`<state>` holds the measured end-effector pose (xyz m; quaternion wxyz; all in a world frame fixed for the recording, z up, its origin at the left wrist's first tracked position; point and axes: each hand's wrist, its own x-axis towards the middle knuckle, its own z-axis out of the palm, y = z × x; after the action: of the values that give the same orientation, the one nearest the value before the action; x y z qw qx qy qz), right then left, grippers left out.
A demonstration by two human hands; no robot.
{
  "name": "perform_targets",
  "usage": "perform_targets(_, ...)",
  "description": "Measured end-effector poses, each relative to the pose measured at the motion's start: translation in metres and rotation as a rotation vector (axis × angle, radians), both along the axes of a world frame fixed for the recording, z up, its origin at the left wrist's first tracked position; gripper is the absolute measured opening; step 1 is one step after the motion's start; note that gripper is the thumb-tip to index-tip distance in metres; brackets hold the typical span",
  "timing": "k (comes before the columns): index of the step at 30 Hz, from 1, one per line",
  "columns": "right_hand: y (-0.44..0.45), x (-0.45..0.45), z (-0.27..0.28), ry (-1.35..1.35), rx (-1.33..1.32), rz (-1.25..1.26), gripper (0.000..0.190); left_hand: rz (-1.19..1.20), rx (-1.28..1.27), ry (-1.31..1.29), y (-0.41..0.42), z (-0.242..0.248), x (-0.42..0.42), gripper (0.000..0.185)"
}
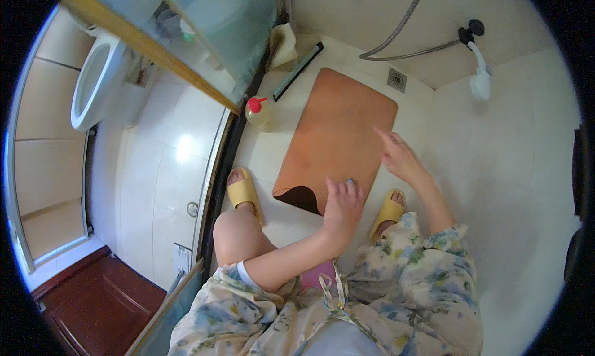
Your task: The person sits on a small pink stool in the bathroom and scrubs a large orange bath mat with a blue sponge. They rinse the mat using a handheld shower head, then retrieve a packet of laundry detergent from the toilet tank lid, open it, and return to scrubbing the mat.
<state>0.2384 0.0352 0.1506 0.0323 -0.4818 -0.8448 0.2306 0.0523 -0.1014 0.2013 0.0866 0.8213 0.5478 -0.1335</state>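
An orange-brown mat point(339, 123) lies on the pale tiled floor between two feet in yellow slippers. Its near left corner is folded or curled, and a dark brown underside point(300, 199) shows there. My left hand point(344, 202) is at the mat's near edge beside that corner, a ring on one finger; its fingertips lie over the mat, and whether they pinch the edge is hard to tell. Over the mat's right edge is my right hand point(395, 154), index finger extended towards the surface, with nothing seen in it; contact with the mat cannot be made out.
A bottle with a red pump top point(258, 114) and a floor squeegee point(298, 71) stand or lie left of the mat. Beyond its far right corner is a floor drain point(397, 80). A shower head point(480, 84) hangs at the wall. A glass partition point(223, 26) borders the left side.
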Motion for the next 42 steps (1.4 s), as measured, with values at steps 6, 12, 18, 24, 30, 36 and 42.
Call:
perform_targets(6, 0.032, -0.179, -0.012, -0.058, 0.100, 0.387, 0.050, -0.092, -0.162, -0.181, -0.014, 0.009, -0.006, 0.035)
perform_targets(12, 0.067, -0.321, -0.054, -0.165, 0.241, 0.457, 0.033, -0.206, 0.525, 0.684, -0.039, -0.064, 0.034, 0.060)
perform_targets(18, 0.069, -0.322, -0.067, -0.374, 0.160, 0.504, 0.029, -0.058, -0.084, -0.272, -0.066, 0.001, -0.042, 0.061)
perform_targets(24, 0.057, -0.289, -0.011, -0.066, 0.086, 0.377, 0.028, -0.148, -0.229, -0.128, -0.076, 0.026, -0.051, 0.046)
perform_targets(30, 0.039, -0.285, 0.014, -0.287, 0.208, 0.427, 0.030, -0.094, -0.244, -0.099, -0.085, 0.021, -0.056, 0.044)
perform_targets(36, 0.011, -0.291, 0.014, -0.348, 0.215, 0.524, 0.035, -0.248, -0.283, 0.138, -0.087, -0.001, -0.027, 0.051)
perform_targets(42, -0.024, -0.308, 0.028, -0.345, 0.184, 0.561, 0.033, -0.303, -0.332, 0.066, -0.081, 0.007, -0.021, 0.055)
